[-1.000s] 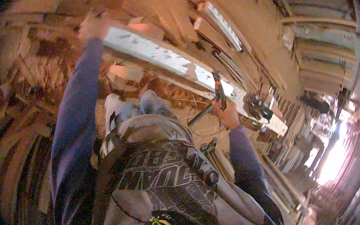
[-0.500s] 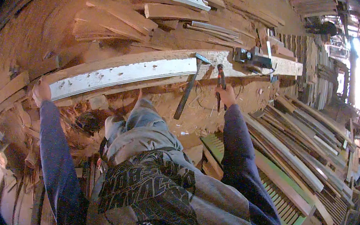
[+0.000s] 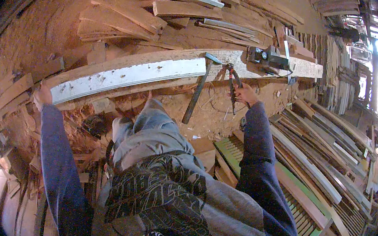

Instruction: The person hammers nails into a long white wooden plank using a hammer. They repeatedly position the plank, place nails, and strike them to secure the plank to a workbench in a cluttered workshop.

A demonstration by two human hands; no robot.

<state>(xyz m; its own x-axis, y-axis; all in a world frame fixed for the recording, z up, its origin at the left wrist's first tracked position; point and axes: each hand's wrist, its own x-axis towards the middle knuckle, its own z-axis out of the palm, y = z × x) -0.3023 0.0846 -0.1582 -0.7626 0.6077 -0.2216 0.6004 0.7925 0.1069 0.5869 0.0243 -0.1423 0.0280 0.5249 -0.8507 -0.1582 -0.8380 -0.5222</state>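
White-painted plank (image 3: 133, 77) looked kinda beat up, all brownish spots, lying along the wooden beam's (image 3: 310, 70) near edge. Left hand (image 3: 42, 95) was clamped on its left end, right hand (image 3: 247, 95) wrapped round black-and-red pincers (image 3: 231, 78).

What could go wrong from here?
The hammer rests with its handle jutting past the near edge of the wooden beam, so a bump from the right hand or its pincers might knock it down. The bare left hand is at the end of the white board; its fingers could catch splinters or get pinched if the board shifts. The board's dark spots might be sharp, though they are too small to tell.
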